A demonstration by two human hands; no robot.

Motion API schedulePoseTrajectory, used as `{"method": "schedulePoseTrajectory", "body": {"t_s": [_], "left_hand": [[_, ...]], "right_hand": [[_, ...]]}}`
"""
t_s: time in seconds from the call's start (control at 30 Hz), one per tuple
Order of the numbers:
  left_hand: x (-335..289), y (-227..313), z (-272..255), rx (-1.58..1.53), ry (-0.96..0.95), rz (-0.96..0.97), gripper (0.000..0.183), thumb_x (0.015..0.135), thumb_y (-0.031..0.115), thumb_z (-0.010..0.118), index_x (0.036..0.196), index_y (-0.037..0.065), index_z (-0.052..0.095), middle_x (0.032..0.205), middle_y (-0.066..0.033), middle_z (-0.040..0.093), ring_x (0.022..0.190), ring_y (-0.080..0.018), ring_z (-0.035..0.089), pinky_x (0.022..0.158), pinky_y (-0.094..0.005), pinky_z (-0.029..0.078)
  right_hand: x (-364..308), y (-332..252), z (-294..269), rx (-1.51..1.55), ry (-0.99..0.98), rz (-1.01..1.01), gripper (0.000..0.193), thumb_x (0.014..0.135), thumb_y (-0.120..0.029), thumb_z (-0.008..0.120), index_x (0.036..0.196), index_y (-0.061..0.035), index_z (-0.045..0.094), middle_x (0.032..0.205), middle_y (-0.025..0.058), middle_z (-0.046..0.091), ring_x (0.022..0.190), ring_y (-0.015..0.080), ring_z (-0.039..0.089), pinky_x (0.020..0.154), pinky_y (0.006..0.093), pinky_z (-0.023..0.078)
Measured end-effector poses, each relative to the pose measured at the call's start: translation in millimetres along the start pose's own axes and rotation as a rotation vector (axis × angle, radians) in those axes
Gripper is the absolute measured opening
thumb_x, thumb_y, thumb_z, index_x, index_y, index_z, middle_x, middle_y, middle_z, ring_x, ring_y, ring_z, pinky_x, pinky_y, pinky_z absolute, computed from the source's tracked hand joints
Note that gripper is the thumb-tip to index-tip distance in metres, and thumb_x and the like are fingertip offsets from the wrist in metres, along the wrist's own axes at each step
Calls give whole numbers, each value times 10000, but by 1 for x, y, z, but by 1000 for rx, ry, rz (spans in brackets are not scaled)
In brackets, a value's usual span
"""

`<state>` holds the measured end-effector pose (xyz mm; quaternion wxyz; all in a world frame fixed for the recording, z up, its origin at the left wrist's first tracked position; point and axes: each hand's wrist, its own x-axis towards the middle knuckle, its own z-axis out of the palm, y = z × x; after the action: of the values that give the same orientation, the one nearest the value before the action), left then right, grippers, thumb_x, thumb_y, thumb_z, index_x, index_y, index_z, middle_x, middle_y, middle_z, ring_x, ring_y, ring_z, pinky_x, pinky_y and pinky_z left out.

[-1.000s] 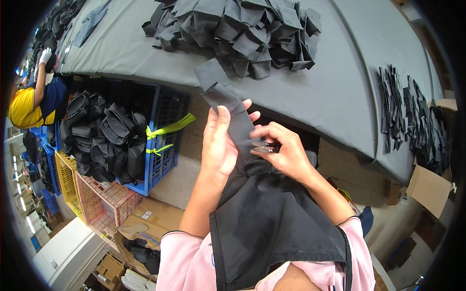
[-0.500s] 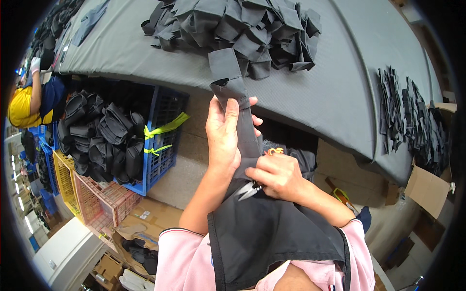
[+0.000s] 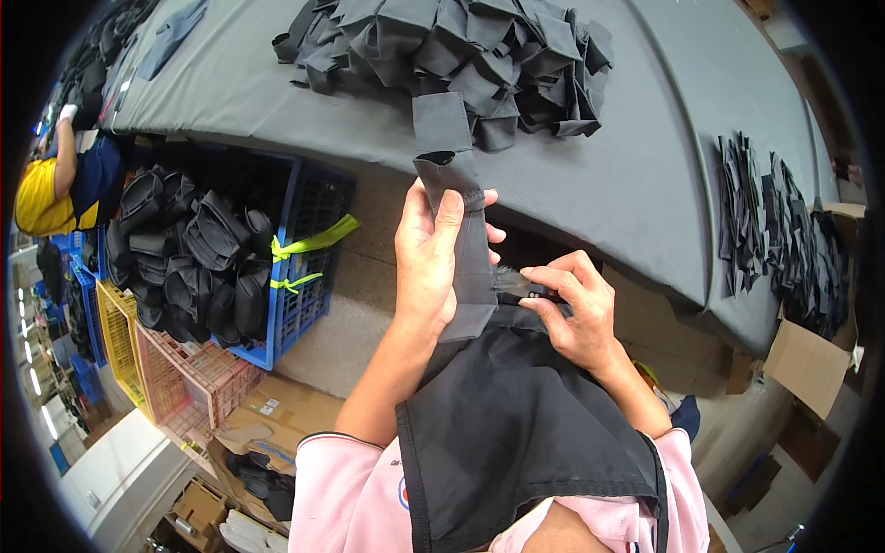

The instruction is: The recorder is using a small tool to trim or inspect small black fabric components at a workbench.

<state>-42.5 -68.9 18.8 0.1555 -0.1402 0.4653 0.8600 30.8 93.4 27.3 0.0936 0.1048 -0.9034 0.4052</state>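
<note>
My left hand (image 3: 430, 249) is closed around a long black fabric strip (image 3: 472, 267), thumb on the near face and fingertips showing past its right edge. The strip's folded upper end (image 3: 441, 123) rises above the hand, and its lower end hangs over my lap. At the strip's right edge my right hand (image 3: 576, 309) pinches a small dark-handled tool (image 3: 535, 294) between thumb and fingers. Pale, bristle-like hairs (image 3: 506, 279) show at the tool's end, like a small brush, close against the fabric. The snips' blades cannot be seen now.
A heap of black fabric pieces (image 3: 461, 46) lies on the grey-covered table (image 3: 636, 175) ahead. More black strips (image 3: 765, 212) stand at its right. A blue crate (image 3: 300, 249) with black pouches is on the left, near a co-worker in yellow (image 3: 46, 198). A cardboard box (image 3: 807, 364) sits right.
My right hand has moved up and right from my lap, turning over. The snips' blades that pointed down-left from it are out of sight. My left hand holds the strip almost as before.
</note>
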Motion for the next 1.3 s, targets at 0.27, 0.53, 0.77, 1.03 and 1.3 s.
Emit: {"method": "schedulePoseTrajectory", "body": {"t_s": [0.27, 0.53, 0.77, 1.03, 1.3], "left_hand": [[-3, 0, 0, 38, -16, -18, 297, 945, 275, 537, 1148, 69, 470, 1028, -161, 640, 672, -174, 643, 521, -273, 534], [-1, -5, -7, 42, -42, -36, 324, 938, 279, 548, 1166, 67, 459, 1028, -159, 640, 670, -178, 647, 520, -267, 536], [-2, -7, -7, 53, -56, -75, 357, 934, 292, 552, 1196, 74, 449, 1025, -147, 642, 672, -173, 649, 522, -263, 538], [-4, -8, -7, 27, -56, -63, 387, 940, 292, 544, 1234, 72, 422, 1019, -139, 636, 690, -175, 650, 549, -273, 542], [-6, -7, -7, 10, -71, -47, 436, 938, 300, 546, 1277, 72, 396, 1016, -131, 629, 705, -174, 649, 563, -277, 546]], "right_hand": [[3, -2, 4, -197, 75, -216, 352, 613, -95, 764, 947, -85, 652, 729, 22, 528, 593, 171, 519, 519, 298, 383], [-1, -10, 3, -285, 33, -241, 419, 588, -31, 776, 983, -90, 649, 759, 25, 587, 598, 186, 533, 527, 304, 395], [-6, -6, 3, -182, 64, -161, 370, 600, -36, 769, 948, -71, 648, 720, 34, 555, 578, 184, 514, 503, 307, 382], [1, -16, 2, -235, -52, -103, 317, 604, -84, 768, 896, -75, 644, 696, 33, 476, 536, 200, 459, 500, 314, 377], [12, -30, 3, -297, -117, -76, 309, 628, -89, 761, 898, -78, 611, 733, 48, 487, 562, 213, 478, 511, 320, 385]]}}
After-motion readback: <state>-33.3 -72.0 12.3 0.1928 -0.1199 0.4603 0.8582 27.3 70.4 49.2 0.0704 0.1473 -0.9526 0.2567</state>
